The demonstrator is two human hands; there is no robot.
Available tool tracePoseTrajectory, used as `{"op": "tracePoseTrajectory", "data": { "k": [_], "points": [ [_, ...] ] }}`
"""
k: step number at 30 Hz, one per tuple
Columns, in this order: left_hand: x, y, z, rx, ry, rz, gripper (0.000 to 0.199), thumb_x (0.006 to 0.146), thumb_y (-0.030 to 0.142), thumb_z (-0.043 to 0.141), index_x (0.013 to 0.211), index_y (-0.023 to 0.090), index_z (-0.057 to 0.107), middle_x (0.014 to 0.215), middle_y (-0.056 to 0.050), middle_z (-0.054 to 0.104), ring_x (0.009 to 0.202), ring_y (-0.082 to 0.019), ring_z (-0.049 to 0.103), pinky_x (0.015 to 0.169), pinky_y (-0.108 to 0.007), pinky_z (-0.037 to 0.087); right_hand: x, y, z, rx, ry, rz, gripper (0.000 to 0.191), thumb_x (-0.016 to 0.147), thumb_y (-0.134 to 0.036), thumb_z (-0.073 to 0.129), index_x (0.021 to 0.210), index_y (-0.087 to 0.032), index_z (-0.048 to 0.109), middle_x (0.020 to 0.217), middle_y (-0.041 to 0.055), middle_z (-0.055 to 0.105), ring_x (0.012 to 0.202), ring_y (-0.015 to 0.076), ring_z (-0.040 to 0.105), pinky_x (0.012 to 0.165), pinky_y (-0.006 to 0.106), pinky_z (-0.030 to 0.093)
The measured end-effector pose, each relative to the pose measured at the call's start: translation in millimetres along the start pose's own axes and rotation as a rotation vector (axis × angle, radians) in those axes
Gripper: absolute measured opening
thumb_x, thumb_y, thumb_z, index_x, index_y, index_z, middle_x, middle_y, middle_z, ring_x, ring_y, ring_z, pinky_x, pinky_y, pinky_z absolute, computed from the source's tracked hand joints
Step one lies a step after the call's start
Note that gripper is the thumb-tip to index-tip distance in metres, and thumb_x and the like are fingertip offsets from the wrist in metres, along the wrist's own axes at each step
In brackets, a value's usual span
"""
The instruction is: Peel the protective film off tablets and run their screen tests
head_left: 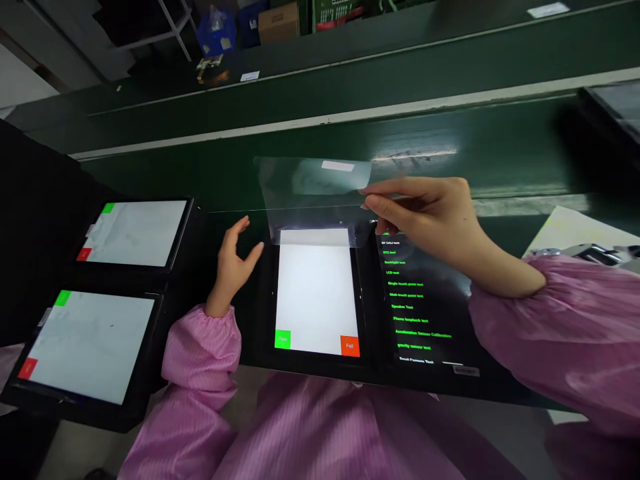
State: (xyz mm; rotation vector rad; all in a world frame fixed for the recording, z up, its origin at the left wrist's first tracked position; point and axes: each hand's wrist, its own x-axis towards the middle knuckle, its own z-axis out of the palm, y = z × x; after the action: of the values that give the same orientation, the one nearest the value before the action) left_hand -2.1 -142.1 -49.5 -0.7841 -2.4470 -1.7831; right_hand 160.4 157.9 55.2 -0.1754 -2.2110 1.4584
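Right hand [430,210] pinches transparent film [313,193] by its edge over the Pass/Fail tablet [317,293], perhaps avoiding smudges; left hand [233,261] spreads beside the tablet.

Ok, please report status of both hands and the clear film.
Right hand pinching clear film by its edge. Left hand open, empty. Film overlaps far end of white-screen tablet in view. Test-list tablet partly behind right hand.

We seem to be in an electronics workshop — a tablet [317,287] marked Pass and Fail, a screen [425,307] listing tests, a long green bench [210,167] before us.
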Motion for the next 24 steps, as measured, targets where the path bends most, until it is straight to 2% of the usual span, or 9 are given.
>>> {"op": "tracePoseTrajectory", "data": {
  "k": [3,8,12,14,16,18,20,22,24],
  "points": [
    [-5,4,-9.3,-0.127,0.136,-0.082,0.048,0.085,0.05,0.085,0.124,0.025,0.072,0.133,-0.01,0.071,0.13,-0.027,0.066,0.12,-0.048,0.047,-10,-1,0,-0.022,0.006,-0.027,0.01,0.091,-0.035,0.077,0.094,-0.026,0.081,0.07,-0.0024,0.071,0.054,0.0134,0.067,0.052,0.029,0.053],
    [-58,18,-12.2,-0.247,0.134,-0.227,0.035,0.095,0.055,0.074,0.118,0.027,0.075,0.128,-0.008,0.073,0.125,-0.023,0.069,0.109,-0.04,0.055,-42,0,0,-0.072,-0.114,-0.03,0.021,0.097,-0.038,0.071,0.108,-0.025,0.082,0.075,-0.001,0.074,0.052,0.0135,0.066,0.052,0.029,0.053],
    [-106,25,-10.3,-0.312,0.108,-0.331,0.04,0.096,0.061,0.071,0.117,0.027,0.076,0.13,-0.009,0.073,0.129,-0.026,0.067,0.112,-0.043,0.054,-87,-3,9,-0.178,-0.483,-0.032,0.044,0.108,-0.036,0.056,0.149,-0.02,0.064,0.058,-0.006,0.067,0.044,0.0135,0.062,0.043,0.025,0.045],
    [-124,30,-11.6,-0.338,0.096,-0.366,0.048,0.096,0.068,0.066,0.118,0.027,0.076,0.132,-0.011,0.073,0.131,-0.029,0.067,0.113,-0.046,0.053,-110,-10,12,-0.21,-0.711,-0.122,0.044,0.111,-0.032,0.055,0.154,-0.022,0.059,0.075,-0.0032,0.077,0.052,0.0144,0.069,0.045,0.026,0.046],
    [-138,35,-13.1,-0.36,0.07,-0.387,0.057,0.091,0.073,0.068,0.123,0.026,0.075,0.137,-0.014,0.071,0.137,-0.033,0.063,0.116,-0.05,0.051,-127,-19,7,-0.199,-0.839,-0.271,0.036,0.111,-0.029,0.054,0.145,-0.025,0.066,0.097,0.0003,0.082,0.068,0.0151,0.076,0.054,0.026,0.053],
    [-149,39,-13.7,-0.361,0.011,-0.371,0.066,0.083,0.068,0.08,0.133,0.027,0.071,0.148,-0.015,0.065,0.147,-0.036,0.055,0.121,-0.053,0.047,-136,-24,-5,-0.204,-0.787,-0.402,0.029,0.112,-0.025,0.05,0.133,-0.024,0.071,0.1,0.001,0.081,0.075,0.0148,0.077,0.061,0.026,0.057],
    [-158,40,-13.5,-0.29,-0.048,-0.35,0.075,0.076,0.053,0.092,0.142,0.03,0.064,0.159,-0.013,0.055,0.155,-0.037,0.045,0.127,-0.054,0.039,-141,-22,-24,-0.266,-0.604,-0.451,0.028,0.111,-0.019,0.05,0.13,-0.023,0.07,0.094,0.0005,0.08,0.075,0.0141,0.075,0.066,0.026,0.058],
    [-163,38,-14.0,-0.212,-0.071,-0.355,0.08,0.075,0.04,0.095,0.146,0.033,0.06,0.163,-0.011,0.051,0.157,-0.036,0.041,0.13,-0.056,0.035,-146,-13,-45,-0.373,-0.416,-0.421,0.028,0.107,-0.015,0.055,0.13,-0.024,0.069,0.096,0.0001,0.079,0.08,0.015,0.075,0.072,0.027,0.06],
    [-162,34,-15.6,-0.223,-0.039,-0.366,0.074,0.077,0.038,0.094,0.144,0.034,0.061,0.16,-0.011,0.054,0.155,-0.036,0.045,0.129,-0.057,0.036,-155,0,-63,-0.492,-0.29,-0.361,0.028,0.105,-0.018,0.06,0.129,-0.027,0.07,0.106,0.002,0.079,0.091,0.0187,0.076,0.079,0.031,0.062]
  ]
}}
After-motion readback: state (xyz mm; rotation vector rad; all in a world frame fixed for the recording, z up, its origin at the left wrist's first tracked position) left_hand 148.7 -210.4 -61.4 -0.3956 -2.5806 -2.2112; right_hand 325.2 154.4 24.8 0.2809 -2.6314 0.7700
